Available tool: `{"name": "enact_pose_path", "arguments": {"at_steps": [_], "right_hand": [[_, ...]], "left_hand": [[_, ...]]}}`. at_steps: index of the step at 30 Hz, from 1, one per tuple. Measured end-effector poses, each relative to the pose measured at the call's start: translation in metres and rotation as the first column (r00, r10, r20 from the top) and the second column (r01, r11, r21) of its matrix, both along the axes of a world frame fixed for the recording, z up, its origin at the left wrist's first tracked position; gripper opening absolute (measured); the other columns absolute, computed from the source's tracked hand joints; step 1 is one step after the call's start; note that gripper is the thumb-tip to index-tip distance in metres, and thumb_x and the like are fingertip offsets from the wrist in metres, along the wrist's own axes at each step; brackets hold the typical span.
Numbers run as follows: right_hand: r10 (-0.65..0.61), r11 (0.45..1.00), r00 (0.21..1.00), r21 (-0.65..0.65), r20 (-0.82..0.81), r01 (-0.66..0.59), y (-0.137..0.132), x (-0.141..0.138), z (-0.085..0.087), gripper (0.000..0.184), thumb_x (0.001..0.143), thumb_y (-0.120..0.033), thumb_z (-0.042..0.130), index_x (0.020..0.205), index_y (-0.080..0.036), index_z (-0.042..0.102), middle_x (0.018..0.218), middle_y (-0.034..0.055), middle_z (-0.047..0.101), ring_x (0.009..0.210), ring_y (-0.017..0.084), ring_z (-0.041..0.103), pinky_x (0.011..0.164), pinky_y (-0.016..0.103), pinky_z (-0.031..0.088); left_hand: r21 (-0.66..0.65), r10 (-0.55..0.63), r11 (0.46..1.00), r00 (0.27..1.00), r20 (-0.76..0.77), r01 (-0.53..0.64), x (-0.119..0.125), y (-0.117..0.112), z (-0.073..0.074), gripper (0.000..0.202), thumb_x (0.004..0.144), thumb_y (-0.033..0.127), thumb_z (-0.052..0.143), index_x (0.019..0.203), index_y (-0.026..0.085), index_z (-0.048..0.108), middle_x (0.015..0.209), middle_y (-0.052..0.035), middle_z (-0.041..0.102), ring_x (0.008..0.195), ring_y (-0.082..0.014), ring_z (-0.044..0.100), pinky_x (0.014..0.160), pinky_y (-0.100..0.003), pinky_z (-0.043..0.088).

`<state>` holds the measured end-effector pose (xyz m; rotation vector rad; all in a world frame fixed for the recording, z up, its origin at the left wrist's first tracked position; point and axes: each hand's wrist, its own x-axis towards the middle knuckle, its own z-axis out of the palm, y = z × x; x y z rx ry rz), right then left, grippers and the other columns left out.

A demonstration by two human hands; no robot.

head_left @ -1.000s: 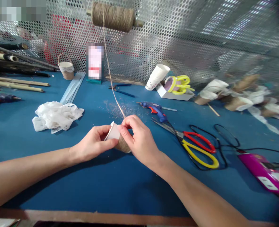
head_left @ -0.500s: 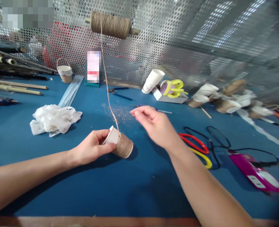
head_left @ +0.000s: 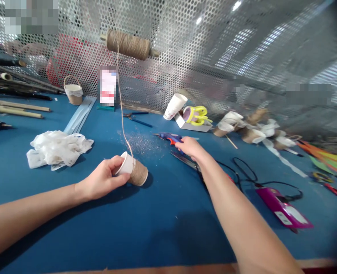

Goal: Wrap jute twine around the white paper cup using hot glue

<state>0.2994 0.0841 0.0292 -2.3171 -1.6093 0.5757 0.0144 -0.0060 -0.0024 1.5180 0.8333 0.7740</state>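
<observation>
A paper cup (head_left: pixel 139 173), its lower part wrapped in brown twine, lies tilted on the blue table. My left hand (head_left: pixel 101 179) grips the cup by its white rim, thumb outside and fingers partly hidden behind it. From the cup a strand of twine (head_left: pixel 121 106) runs up to a twine spool (head_left: pixel 128 43) on a rod by the mesh wall. Farther right, my right hand (head_left: pixel 189 147) is closed around the handle of a blue glue gun (head_left: pixel 168 137), whose nozzle points left. Scissors (head_left: pixel 185 160) lie just below that hand, partly covered by my forearm.
Crumpled white plastic (head_left: pixel 58 148) lies at left, near bamboo sticks (head_left: pixel 20 110). Pliers (head_left: pixel 140 120), a phone (head_left: pixel 108 87) and stacked white cups (head_left: pixel 175 106) stand or lie toward the back. Twine-wrapped cups (head_left: pixel 251 135) and a purple power strip (head_left: pixel 284 207) are at right.
My right hand has moved right and closed on the glue gun. The left hand keeps holding the cup. The view has turned slightly rightward, showing more of the table's right side.
</observation>
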Motion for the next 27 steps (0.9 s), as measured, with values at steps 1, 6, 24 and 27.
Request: {"name": "enact_pose_path", "arguments": {"at_steps": [1, 6, 24, 27], "right_hand": [[0.001, 0.999, 0.999, 0.039, -0.045, 0.001, -0.004, -0.001, 0.002, 0.029, 0.087, -0.031, 0.052, 0.111, -0.016, 0.055, 0.111, 0.0073, 0.057, 0.091, 0.018, 0.059, 0.076, 0.039, 0.050], [0.149, 0.969, 0.936, 0.237, -0.320, -0.073, -0.048, -0.014, 0.025, 0.025, 0.082, -0.026, 0.056, 0.104, -0.016, 0.052, 0.084, 0.0013, 0.062, 0.068, 0.011, 0.059, 0.065, 0.025, 0.050], [0.459, 0.888, 0.843, 0.170, -0.280, -0.427, -0.128, -0.048, 0.038, 0.038, 0.077, -0.043, 0.055, 0.045, -0.023, 0.047, 0.042, -0.0038, 0.051, 0.041, 0.010, 0.052, 0.040, 0.022, 0.047], [0.539, 0.838, 0.825, 0.205, -0.170, -0.506, -0.130, -0.050, 0.038, 0.047, 0.080, -0.040, 0.052, 0.037, -0.025, 0.040, 0.039, -0.0039, 0.051, 0.039, 0.011, 0.052, 0.043, 0.024, 0.047]], "left_hand": [[-0.001, 0.003, 1.000, 1.000, 0.003, -0.003, 0.000, 0.000, 0.000, 0.026, 0.072, 0.029, 0.055, 0.088, 0.009, 0.055, 0.083, -0.0048, 0.053, 0.075, -0.0162, 0.050, 0.071, -0.030, 0.041], [-0.010, -0.022, 1.000, 0.999, 0.033, 0.022, -0.001, 0.003, 0.004, 0.023, 0.071, 0.025, 0.054, 0.088, 0.009, 0.056, 0.082, -0.0035, 0.051, 0.076, -0.0157, 0.050, 0.071, -0.028, 0.041], [0.171, -0.042, 0.983, 0.992, -0.121, 0.062, -0.006, 0.005, 0.002, 0.020, 0.079, 0.025, 0.050, 0.091, 0.010, 0.057, 0.093, -0.0073, 0.056, 0.084, -0.0187, 0.054, 0.077, -0.030, 0.044], [0.157, -0.048, 0.985, 0.992, -0.120, 0.067, -0.006, 0.005, 0.003, 0.026, 0.079, 0.025, 0.050, 0.099, 0.009, 0.056, 0.092, -0.0081, 0.057, 0.084, -0.0197, 0.054, 0.075, -0.031, 0.045]]}}
